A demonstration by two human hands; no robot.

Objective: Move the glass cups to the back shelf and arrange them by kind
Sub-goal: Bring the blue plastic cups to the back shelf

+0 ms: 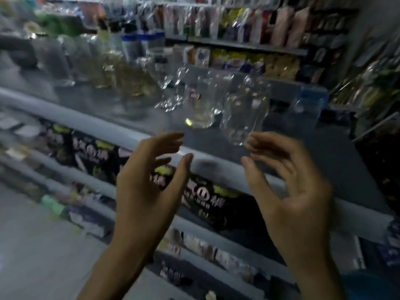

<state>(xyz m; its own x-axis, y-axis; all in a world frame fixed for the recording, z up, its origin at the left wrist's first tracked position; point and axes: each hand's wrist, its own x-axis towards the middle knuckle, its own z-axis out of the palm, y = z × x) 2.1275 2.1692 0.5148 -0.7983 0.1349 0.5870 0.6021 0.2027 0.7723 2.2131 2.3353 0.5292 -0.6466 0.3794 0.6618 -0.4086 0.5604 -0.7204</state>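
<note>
Two clear glass cups stand side by side on the grey shelf top (324,156): the left cup (200,100) and the right cup (244,111). Stemmed glasses (171,92) stand just left of them, and a row of taller glasses (127,76) runs back along the shelf to the left. My left hand (149,187) hovers below the left cup with fingers loosely curved, holding nothing. My right hand (290,185) hovers below the right cup, fingers spread and empty, its fingertips close to the cup's base. The picture is blurred by motion.
Dark packets (201,198) fill the shelf row under the ledge, with more goods on lower rows. A blue-lidded clear box (307,105) stands right of the cups. Packed shelves (238,29) rise behind. Pale floor (32,245) lies at lower left.
</note>
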